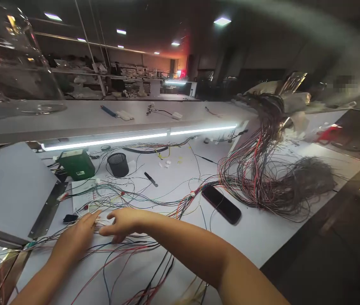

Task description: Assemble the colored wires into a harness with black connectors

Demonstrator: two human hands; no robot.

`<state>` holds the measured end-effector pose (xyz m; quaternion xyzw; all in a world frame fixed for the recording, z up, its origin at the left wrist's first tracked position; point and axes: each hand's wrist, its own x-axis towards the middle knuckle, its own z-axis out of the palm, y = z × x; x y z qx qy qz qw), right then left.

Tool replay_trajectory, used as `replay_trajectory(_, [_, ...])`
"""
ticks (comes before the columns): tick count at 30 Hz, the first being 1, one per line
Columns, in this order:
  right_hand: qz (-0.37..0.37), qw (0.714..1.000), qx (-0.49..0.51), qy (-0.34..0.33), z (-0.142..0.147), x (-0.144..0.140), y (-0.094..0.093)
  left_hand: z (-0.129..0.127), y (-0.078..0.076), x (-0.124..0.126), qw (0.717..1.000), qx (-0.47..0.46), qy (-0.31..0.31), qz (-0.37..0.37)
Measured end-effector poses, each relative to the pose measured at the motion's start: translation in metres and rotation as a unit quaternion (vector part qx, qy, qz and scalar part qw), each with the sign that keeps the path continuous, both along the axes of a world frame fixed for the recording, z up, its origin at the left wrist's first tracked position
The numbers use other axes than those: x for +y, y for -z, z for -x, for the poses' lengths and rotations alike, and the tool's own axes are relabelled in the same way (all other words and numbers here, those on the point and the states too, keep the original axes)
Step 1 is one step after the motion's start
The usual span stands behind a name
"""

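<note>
Left hand point(80, 233) rested at wires point(103, 222), grip unclear, right hand point(119, 224) just beside it, fingers parted, 1 phone point(222, 206) lay rightward

Thin red, black and blue wires point(183, 204) in smooth plastic sheathing share a matt, even-surfaced white tabletop point(256, 237) with a glossy black oblong phone point(221, 204) and a round black metal-mesh cup point(118, 165).

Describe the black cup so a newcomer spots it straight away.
Find the long light under the shelf. Below its left half stands a green box; the cup is just to the right. Unlike the box, it is round, black and mesh-walled.
</note>
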<state>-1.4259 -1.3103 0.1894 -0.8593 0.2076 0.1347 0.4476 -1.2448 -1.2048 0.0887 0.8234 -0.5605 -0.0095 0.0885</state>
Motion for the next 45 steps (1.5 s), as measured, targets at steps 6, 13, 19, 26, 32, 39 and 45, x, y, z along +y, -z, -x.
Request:
replay_trajectory(6, [0.113, 0.992, -0.037, 0.038, -0.032, 0.004, -0.004, -0.023, 0.0, 0.017, 0.997, 0.037, -0.033, 0.067])
replay_trajectory(13, [0.156, 0.976, -0.113, 0.098, 0.014, -0.03, -0.019, -0.059, -0.002, 0.021, 0.986, 0.11, -0.108, 0.062])
replay_trajectory(19, [0.196, 0.953, -0.165, 0.164, 0.018, -0.027, -0.021, -0.047, -0.001, 0.026, 0.988, 0.086, -0.118, 0.054])
replay_trajectory(26, [0.13, 0.931, -0.266, 0.215, 0.022, -0.036, -0.032, -0.046, 0.018, 0.03, 0.991, 0.07, -0.08, 0.076])
replay_trajectory(32, [0.024, 0.862, -0.399, 0.312, 0.062, -0.052, -0.043, -0.046, 0.019, 0.035, 0.987, 0.112, -0.08, 0.079])
replay_trajectory(39, [-0.13, 0.777, -0.507, 0.351, 0.107, -0.011, -0.025, 0.037, -0.03, 0.073, 0.91, 0.248, -0.14, 0.301])
replay_trajectory(45, [-0.062, 0.9, -0.384, 0.196, 0.128, 0.051, 0.01, 0.134, -0.049, 0.111, 0.779, 0.561, -0.042, 0.277])
